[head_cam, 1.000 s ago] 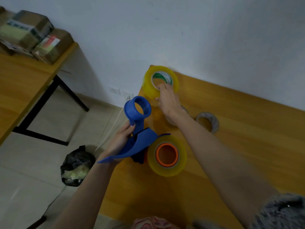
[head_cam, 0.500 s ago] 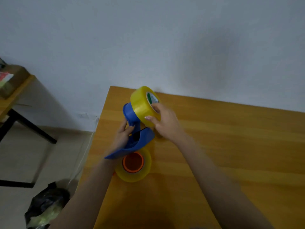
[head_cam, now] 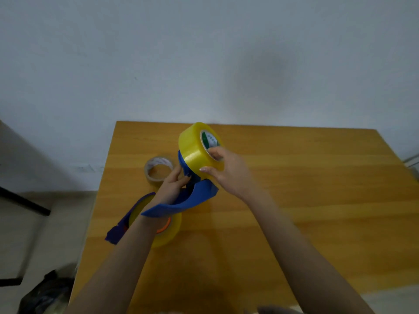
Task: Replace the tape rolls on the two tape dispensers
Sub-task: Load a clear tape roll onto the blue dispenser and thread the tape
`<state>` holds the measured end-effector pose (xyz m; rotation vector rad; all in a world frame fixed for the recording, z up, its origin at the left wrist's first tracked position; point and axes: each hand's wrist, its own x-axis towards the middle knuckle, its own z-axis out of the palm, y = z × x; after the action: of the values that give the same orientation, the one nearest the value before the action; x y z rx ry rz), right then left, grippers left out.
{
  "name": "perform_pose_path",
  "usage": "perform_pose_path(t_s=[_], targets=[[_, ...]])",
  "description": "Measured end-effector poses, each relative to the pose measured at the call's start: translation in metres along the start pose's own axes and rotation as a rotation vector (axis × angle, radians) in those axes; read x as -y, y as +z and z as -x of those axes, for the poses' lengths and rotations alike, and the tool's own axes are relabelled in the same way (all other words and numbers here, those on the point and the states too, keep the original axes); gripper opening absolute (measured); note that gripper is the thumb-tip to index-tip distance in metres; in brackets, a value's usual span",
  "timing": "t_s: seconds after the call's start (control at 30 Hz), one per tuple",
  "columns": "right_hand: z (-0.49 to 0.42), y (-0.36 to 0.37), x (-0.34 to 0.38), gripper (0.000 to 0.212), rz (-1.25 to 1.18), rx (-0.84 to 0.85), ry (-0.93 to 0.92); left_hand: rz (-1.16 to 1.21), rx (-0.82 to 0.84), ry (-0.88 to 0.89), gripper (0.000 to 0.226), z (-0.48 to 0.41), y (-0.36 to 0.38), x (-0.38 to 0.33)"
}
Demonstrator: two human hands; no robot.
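Tape roll [head_cam: 195, 148], thick, glossy yellow

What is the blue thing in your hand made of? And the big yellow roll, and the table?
The blue tape dispenser looks like hard moulded plastic: even colour, smooth matte curves. The big yellow tape roll seems to be glossy plastic film, with a sheen on its outer face, round a printed core, probably cardboard. The orange-brown table shows wood-grain stripes; whether it is solid wood or laminate, I can't tell.

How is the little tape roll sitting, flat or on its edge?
Flat. The little roll lies on the table, its hole facing up.
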<state>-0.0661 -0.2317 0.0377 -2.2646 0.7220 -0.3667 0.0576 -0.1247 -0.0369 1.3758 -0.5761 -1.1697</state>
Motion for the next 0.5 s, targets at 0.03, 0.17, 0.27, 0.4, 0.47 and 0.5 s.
perform_pose_path(t_s=[0.03,0.17,0.27,0.4,0.47,0.5], targets=[[0.003,-0.002,-0.003,0.041,0.010,0.030,-0.007,0.025,0.035,-0.012,0.050,-0.001,0.002,0.001],[0.014,-0.012,-0.018,0.044,0.085,0.046,-0.041,0.234,0.153,-0.108,0.053,-0.004,0.017,-0.001],[0.022,-0.019,-0.029,0.047,0.135,0.057,-0.045,0.288,0.273,-0.174,0.049,-0.002,0.020,0.003],[0.029,-0.022,-0.036,0.036,0.158,0.166,-0.024,0.178,0.084,-0.192,0.019,-0.006,0.040,0.001],[0.036,-0.022,-0.039,0.034,0.128,0.188,0.012,-0.002,0.021,-0.126,0.029,-0.001,0.050,0.002],[0.039,-0.022,-0.041,0.034,0.097,0.172,0.038,-0.040,-0.006,-0.115,0.032,0.001,0.054,0.007]])
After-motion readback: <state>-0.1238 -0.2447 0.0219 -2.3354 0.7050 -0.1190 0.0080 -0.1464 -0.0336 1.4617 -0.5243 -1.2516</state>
